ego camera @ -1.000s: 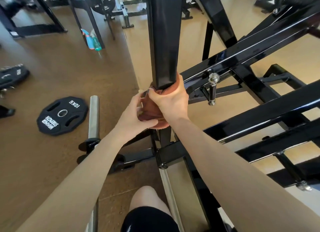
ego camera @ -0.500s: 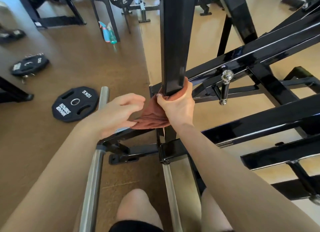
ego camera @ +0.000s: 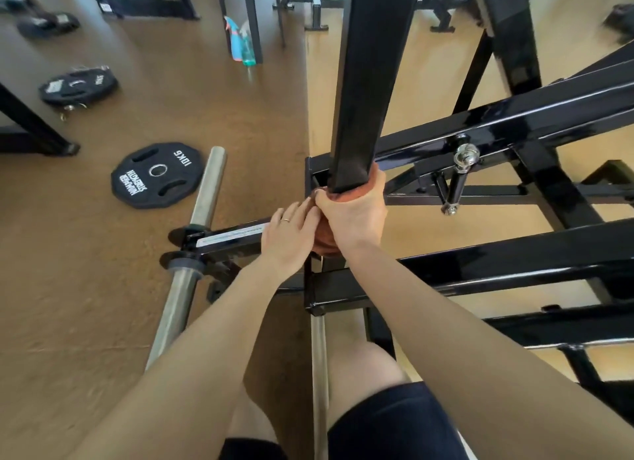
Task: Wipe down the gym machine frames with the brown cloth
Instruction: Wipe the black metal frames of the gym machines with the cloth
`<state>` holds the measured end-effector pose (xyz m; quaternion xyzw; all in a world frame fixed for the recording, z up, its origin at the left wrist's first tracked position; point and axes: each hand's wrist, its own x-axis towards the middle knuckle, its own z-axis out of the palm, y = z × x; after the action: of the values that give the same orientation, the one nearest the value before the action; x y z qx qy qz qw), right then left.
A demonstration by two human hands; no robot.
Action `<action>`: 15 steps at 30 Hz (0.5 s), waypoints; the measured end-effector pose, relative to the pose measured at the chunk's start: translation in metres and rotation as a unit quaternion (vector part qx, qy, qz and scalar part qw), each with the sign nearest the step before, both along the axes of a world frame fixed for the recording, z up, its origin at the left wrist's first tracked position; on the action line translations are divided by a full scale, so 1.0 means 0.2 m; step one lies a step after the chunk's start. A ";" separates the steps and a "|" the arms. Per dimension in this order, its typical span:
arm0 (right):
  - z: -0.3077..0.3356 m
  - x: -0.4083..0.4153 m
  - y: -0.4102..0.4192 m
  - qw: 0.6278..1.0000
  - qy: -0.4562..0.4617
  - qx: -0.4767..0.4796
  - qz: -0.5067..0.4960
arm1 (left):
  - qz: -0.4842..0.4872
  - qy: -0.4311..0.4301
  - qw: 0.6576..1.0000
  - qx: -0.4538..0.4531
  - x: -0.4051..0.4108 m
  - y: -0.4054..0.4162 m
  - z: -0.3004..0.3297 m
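- Right hand [ego camera: 353, 215] is curled round the brown cloth [ego camera: 324, 245], clamping it about the glossy black square steel post [ego camera: 370, 82] of the gym machine; a rim of cloth shows above the knuckles and a loose fold hangs below the palm.
- Left hand [ego camera: 291, 234] lies just left of it, fingers nearly straight, fingertips touching the cloth fold; it grips nothing.
- Post's long axis runs up and away from the grip, so the unwiped length lies far of the right hand, which is the hand on it.
- Below the grip the post meets the black base rails [ego camera: 343, 293].
- Brown gym floor [ego camera: 103, 288] on the left holds a round black 10 kg plate [ego camera: 156, 175], a bare steel bar [ego camera: 197, 226], and far off a blue spray bottle [ego camera: 236, 40].
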<state>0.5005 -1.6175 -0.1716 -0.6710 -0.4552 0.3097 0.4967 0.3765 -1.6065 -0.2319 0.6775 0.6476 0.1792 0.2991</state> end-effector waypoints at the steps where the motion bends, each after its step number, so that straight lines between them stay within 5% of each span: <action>1: 0.02 0.00 0.00 1.000 -0.004 0.002 -0.003 | 0.023 -0.082 0.996 -0.026 -0.01 0.00 0.01; 4: 0.12 0.01 0.01 0.999 -0.006 0.034 -0.006 | 0.090 -0.396 0.904 -0.132 0.00 -0.02 0.06; 6: 0.19 0.02 0.03 0.998 -0.016 0.066 0.000 | 0.110 -0.411 0.895 -0.138 0.02 -0.03 0.07; 9: 0.22 0.04 0.02 0.996 -0.032 0.086 0.025 | 0.079 -0.314 0.941 -0.101 0.03 -0.05 0.04; 12: 0.17 0.06 0.00 0.996 -0.012 0.062 0.059 | 0.035 -0.018 0.999 0.011 0.01 -0.03 -0.02; 15: 0.09 0.13 -0.01 0.992 -0.004 0.038 0.123 | 0.072 -0.004 0.997 0.041 0.05 -0.04 -0.03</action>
<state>0.5259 -1.6203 -0.1527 -0.5920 -0.5474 0.3484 0.4781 0.3858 -1.6147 -0.2382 0.6402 0.6856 0.2295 0.2598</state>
